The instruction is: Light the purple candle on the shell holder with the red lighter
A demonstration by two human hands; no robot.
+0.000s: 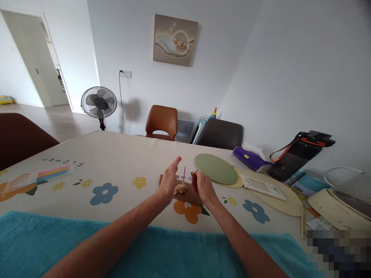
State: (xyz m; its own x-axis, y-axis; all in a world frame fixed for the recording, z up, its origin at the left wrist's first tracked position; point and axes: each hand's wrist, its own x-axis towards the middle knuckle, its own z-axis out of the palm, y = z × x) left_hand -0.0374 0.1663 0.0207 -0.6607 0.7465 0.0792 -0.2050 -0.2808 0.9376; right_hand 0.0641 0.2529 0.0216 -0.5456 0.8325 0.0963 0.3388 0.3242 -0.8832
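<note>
A thin purple candle [184, 174] stands upright in a small brown, crusty lump [180, 189], perhaps a piece of pastry. The lump rests on a flat brown piece, like cardboard [194, 197]. My left hand [169, 180] is held edge-on just left of the candle, fingers stretched out together and nothing in it. To the right of the candle, my right hand [204, 185] is closed around a lighter [193, 175] with a metal top, close to the candle but apart from it. A small pale spot shows above the lighter; whether it is a flame I cannot tell.
A pack of colored candles [53, 173] lies on the left of the flowered tablecloth [121, 154]. Rightward are a green round mat [216, 168], purple tissue pack [251, 157], white frame [262, 187] and black bottle [298, 156]. A teal towel [185, 251] covers the near edge.
</note>
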